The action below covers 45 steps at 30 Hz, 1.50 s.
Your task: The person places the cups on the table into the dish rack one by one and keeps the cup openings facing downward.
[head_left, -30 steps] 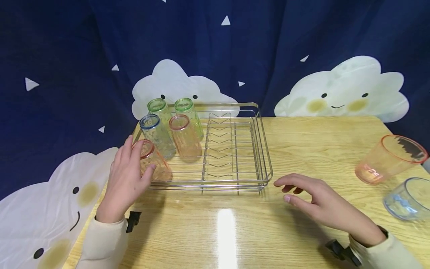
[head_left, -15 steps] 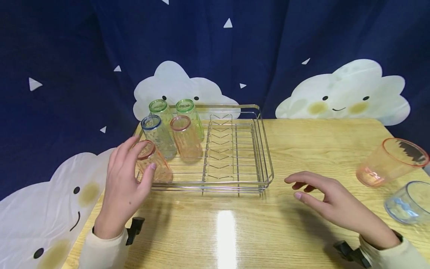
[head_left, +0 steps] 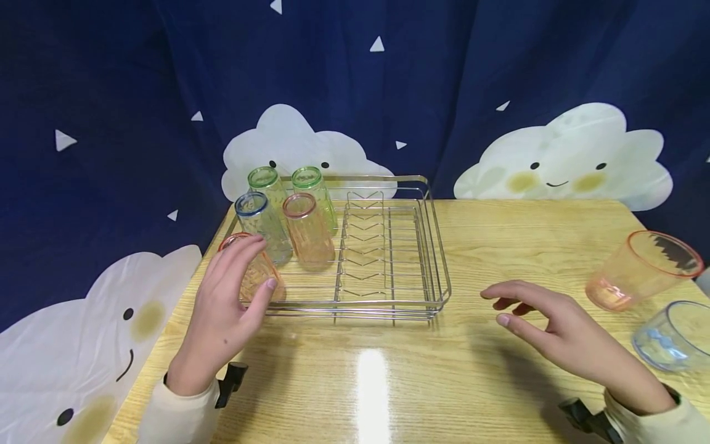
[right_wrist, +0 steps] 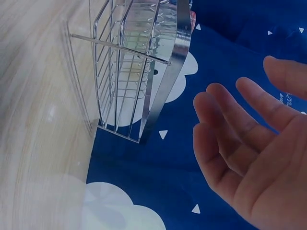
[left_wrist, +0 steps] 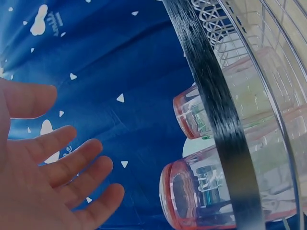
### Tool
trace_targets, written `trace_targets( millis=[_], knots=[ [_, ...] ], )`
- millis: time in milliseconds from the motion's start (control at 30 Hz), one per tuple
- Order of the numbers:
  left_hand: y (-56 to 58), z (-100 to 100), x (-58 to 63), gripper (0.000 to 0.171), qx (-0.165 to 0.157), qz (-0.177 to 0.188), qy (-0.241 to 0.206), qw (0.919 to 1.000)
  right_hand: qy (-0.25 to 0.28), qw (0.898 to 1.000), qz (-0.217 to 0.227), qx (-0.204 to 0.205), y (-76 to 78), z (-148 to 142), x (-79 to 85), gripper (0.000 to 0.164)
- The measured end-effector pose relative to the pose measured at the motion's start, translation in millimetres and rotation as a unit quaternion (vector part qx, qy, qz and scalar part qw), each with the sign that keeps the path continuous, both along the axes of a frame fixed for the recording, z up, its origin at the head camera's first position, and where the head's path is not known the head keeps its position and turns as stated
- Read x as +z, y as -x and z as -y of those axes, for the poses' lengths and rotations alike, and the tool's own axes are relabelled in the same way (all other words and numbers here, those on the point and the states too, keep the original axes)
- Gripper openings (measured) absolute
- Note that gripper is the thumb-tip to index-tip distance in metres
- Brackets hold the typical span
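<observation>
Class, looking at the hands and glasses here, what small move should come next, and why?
Perhaps the right hand should reach for the orange cup: that hand holds nothing, and the cup stands on the table, outside the wire rack that already holds five glasses.

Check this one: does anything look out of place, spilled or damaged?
One oddity: a jagged dark patch shows inside the orange cup at right, almost like a broken edge. The rim reads as a continuous ring, though, so it may be the curtain showing through. No spill shows.
</observation>
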State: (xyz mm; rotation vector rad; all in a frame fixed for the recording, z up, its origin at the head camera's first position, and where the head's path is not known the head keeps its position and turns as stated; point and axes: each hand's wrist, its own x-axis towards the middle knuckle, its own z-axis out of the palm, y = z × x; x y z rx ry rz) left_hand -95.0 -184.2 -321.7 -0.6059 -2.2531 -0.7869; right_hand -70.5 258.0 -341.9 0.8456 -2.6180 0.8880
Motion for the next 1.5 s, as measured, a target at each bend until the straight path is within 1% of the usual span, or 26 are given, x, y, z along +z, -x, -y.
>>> trace_targets(
  millis=[200, 333, 433, 633, 1000, 1167, 1233, 1300, 1400, 1467, 1500],
  knots=[
    [0.3, -2.0, -1.4, 0.053, -0.013, -0.008, -0.002, 0.9999, -0.003, 1.0, -0.005, -0.009, -0.7, -3.1, 0.8, 0.047],
    [-1.1, -2.8, -2.7, 0.052, -0.013, 0.003, 0.002, 0.9999, 0.001, 1.0, -0.008, -0.012, -0.5, -5.2, 1.6, 0.049],
    [-2.4, -3.5, -4.0, 0.053, -0.012, 0.017, 0.007, 0.9998, 0.002, 1.0, -0.008, -0.017, 0.1, -6.4, 1.3, 0.05],
    [-2.5, -5.8, -4.8, 0.055, -0.02, 0.02, 0.009, 0.9996, -0.002, 0.999, -0.016, -0.039, 0.5, -8.5, 2.1, 0.048],
    [-4.3, -11.3, -7.8, 0.055, -0.035, 0.027, 0.025, 0.9987, -0.002, 0.998, -0.015, -0.059, 6.3, -14.1, 0.5, 0.045],
    [-4.7, -13.0, -9.0, 0.055, -0.044, 0.017, 0.032, 0.9984, 0.006, 0.998, -0.028, -0.06, 8.7, -16.8, 0.6, 0.046],
    [-4.1, -14.3, -9.3, 0.054, -0.048, 0.015, 0.035, 0.9981, 0.013, 0.997, -0.04, -0.062, 9.9, -18.5, 0.6, 0.047],
    [-3.6, -15.9, -9.8, 0.054, -0.048, 0.017, 0.042, 0.9978, 0.021, 0.996, -0.052, -0.071, 11.4, -21.1, 0.9, 0.047],
    [-3.7, -18.1, -10.5, 0.054, -0.049, 0.029, 0.051, 0.9971, 0.027, 0.993, -0.066, -0.096, 14.3, -26.7, 1.5, 0.046],
    [-4.6, -19.0, -11.1, 0.054, -0.047, 0.035, 0.055, 0.9968, 0.031, 0.99, -0.068, -0.116, 16.4, -30.7, 1.9, 0.043],
    [-5.1, -19.1, -11.4, 0.054, -0.047, 0.036, 0.055, 0.9968, 0.033, 0.989, -0.062, -0.129, 17.1, -32.8, 1.8, 0.041]
  ],
)
